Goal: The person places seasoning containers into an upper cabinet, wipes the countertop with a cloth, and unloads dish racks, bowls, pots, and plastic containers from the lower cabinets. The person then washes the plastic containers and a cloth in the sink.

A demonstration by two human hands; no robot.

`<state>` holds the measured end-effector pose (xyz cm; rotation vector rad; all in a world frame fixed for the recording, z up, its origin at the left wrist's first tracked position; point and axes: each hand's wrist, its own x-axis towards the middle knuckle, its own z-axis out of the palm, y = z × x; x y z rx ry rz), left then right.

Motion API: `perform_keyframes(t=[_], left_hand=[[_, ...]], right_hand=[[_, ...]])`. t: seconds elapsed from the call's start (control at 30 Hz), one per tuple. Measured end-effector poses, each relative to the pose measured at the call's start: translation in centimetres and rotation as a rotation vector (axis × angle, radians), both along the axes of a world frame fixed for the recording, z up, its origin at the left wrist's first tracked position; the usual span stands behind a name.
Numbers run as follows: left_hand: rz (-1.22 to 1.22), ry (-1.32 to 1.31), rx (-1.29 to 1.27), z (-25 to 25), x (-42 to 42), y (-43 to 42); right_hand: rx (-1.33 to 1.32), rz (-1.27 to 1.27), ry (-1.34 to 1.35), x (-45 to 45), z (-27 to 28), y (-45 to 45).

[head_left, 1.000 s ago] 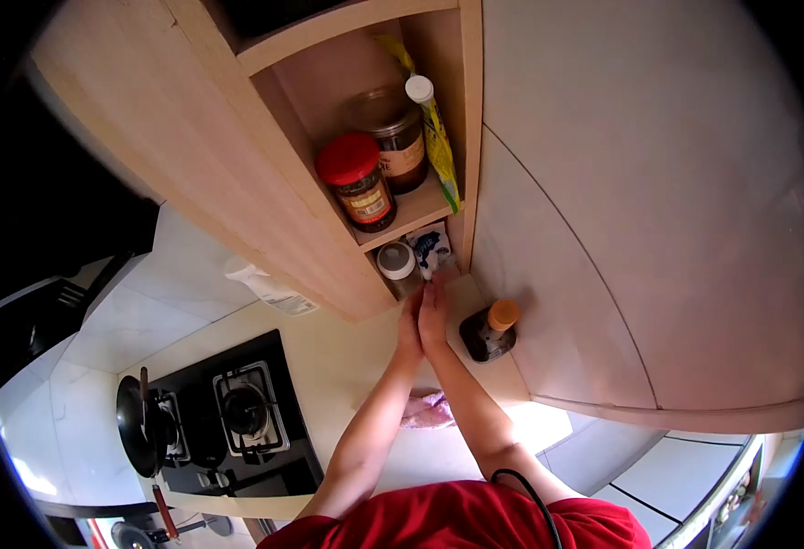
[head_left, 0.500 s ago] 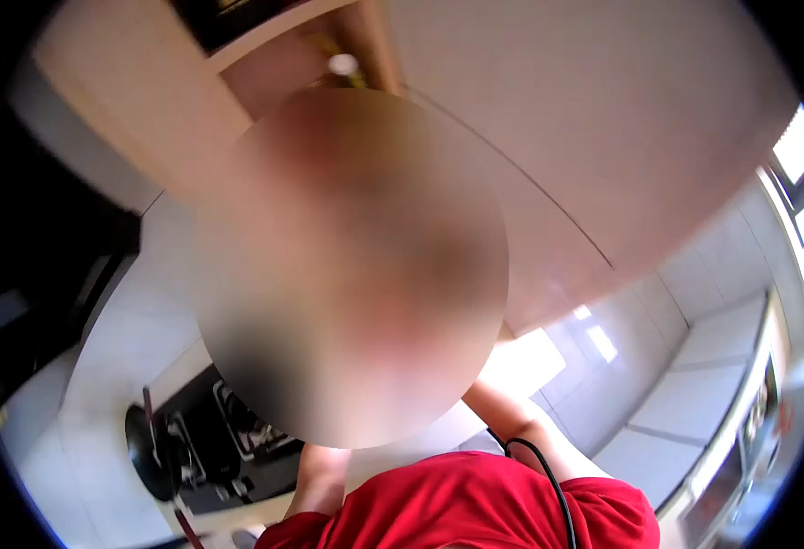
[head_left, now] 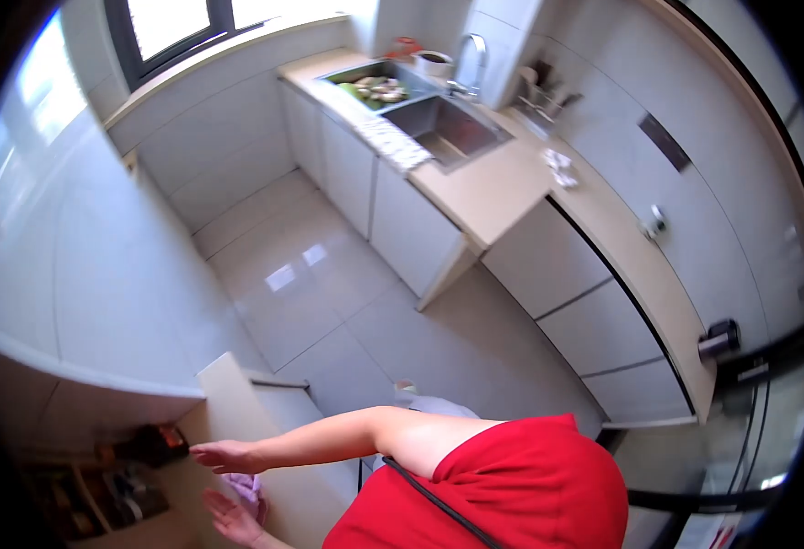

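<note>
At the lower left, my right hand (head_left: 226, 456) is stretched out with its fingers straight and nothing in it. Its fingertips are close to a dark brown bottle (head_left: 160, 446); I cannot tell whether they touch. Below it my left hand (head_left: 231, 520) is open too, fingers spread and holding nothing. A crumpled purple cloth (head_left: 248, 496) lies on the pale counter (head_left: 226, 389) between the two hands, partly hidden by them. Left of my hands, a rack or drawer of dark items (head_left: 118, 494) shows, too blurred to name.
Across the floor (head_left: 329, 320) a worktop (head_left: 471, 197) holds a double sink (head_left: 448, 128). Vegetables (head_left: 379, 90) lie in one basin, under a tap (head_left: 475, 59). A pot (head_left: 433, 62) and a utensil holder (head_left: 541, 105) stand behind. A tall white panel (head_left: 100, 229) rises at left.
My view has swung right, from the stove side to the sink and window. Both hands, hidden behind a blurred patch before, now show open beside the bottle and purple cloth.
</note>
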<state>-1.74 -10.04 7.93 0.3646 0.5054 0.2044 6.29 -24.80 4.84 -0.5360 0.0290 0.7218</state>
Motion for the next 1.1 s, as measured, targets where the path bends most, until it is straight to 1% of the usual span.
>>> perform_keyframes(t=[0.03, 0.13, 0.23, 0.3, 0.33, 0.37, 0.4, 0.47, 0.5, 0.53, 0.6, 0.67, 0.73, 0.77, 0.83, 0.93, 1.0, 1.07, 1.1], left_hand=[[0.003, -0.051, 0.029, 0.3, 0.7, -1.1], [-0.095, -0.168, 0.052, 1.5, 2.8, -4.4], [-0.227, -0.293, -0.013, 2.9, 3.7, -8.8], [-0.394, -0.423, -0.200, 3.0, 4.3, -11.6], [-0.488, -0.489, -0.389, 3.0, 4.0, -13.1], [-0.317, -0.258, 0.151, 5.7, 2.9, -18.2], [-0.374, -0.252, 0.187, 5.9, 2.5, -20.7], [-0.460, -0.245, 0.080, 5.9, 1.4, -26.6], [-0.514, -0.282, 0.043, 5.4, 1.2, -29.2], [-0.541, -0.264, 0.020, 6.1, -0.5, -33.2], [-0.690, -0.284, -0.047, 5.1, -1.7, -39.6], [-0.820, -0.274, -0.105, 6.4, -5.5, -47.7], [-0.975, -0.314, -0.240, 5.8, -7.9, -54.8], [-1.033, -0.283, -0.261, 6.5, -9.8, -58.5], [-1.146, -0.236, -0.306, 7.5, -14.0, -65.8], [-1.283, -0.142, -0.340, 8.3, -19.2, -75.7], [-1.488, -0.155, -0.519, 6.8, -21.9, -81.4], [-1.637, -0.145, -0.574, 6.1, -25.3, -87.3], [-1.708, -0.146, -0.574, 5.5, -27.0, -90.1]], right_hand=[[-0.001, -0.045, -0.010, 0.3, 0.8, -2.2], [0.086, -0.193, -0.056, 1.0, 3.1, -7.8], [0.118, -0.345, -0.058, -0.2, 4.8, -14.2], [0.123, -0.445, -0.061, -1.1, 6.0, -19.2], [0.123, -0.471, -0.059, -2.9, 6.4, -22.1], [0.120, -0.534, -0.071, -4.2, 6.8, -24.9], [0.118, -0.597, -0.086, -5.7, 7.2, -27.7], [0.116, -0.667, -0.094, -9.6, 8.1, -33.7], [0.147, -0.731, -0.088, -11.4, 8.5, -36.5], [0.177, -0.792, -0.075, -13.4, 8.6, -39.6], [0.207, -0.867, -0.095, -17.1, 8.3, -44.9], [0.195, -0.980, -0.112, -22.1, 9.0, -50.6], [0.179, -1.090, -0.119, -27.2, 9.8, -55.9], [0.176, -1.164, -0.102, -29.6, 10.0, -58.4], [0.262, -1.314, -0.164, -34.0, 9.0, -63.6], [0.220, -1.530, -0.264, -40.9, 8.8, -70.3], [0.228, -1.639, -0.261, -45.1, 8.7, -74.1], [0.244, -1.730, -0.266, -49.0, 8.5, -77.8], [0.245, -1.765, -0.314, -51.0, 8.5, -79.2]])
